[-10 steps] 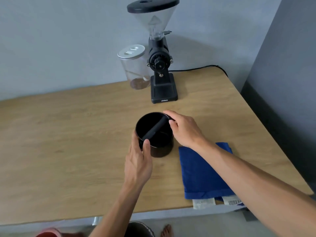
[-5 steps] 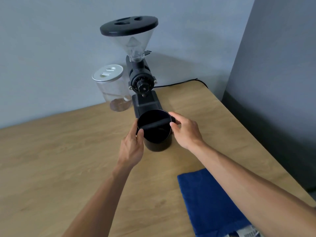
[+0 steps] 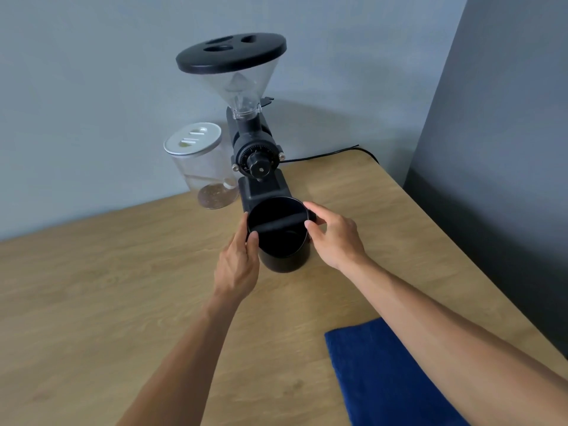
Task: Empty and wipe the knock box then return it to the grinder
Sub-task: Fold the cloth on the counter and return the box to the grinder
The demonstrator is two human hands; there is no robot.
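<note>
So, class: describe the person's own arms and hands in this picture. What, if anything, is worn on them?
Both forearms enter from the bottom edge and are bare as far as the frame shows: no sleeves, gloves, watch or bracelet. The left hand and the right hand show no rings on the fingers in view. Nails look short and unpainted.

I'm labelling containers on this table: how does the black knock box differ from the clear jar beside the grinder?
The knock box is opaque black; the jar is clear. The knock box is open-topped with a bar across its mouth; the jar wears a pale lid. The left hand and right hand hold the knock box; the jar stands untouched. Both are round, upright containers.
</note>
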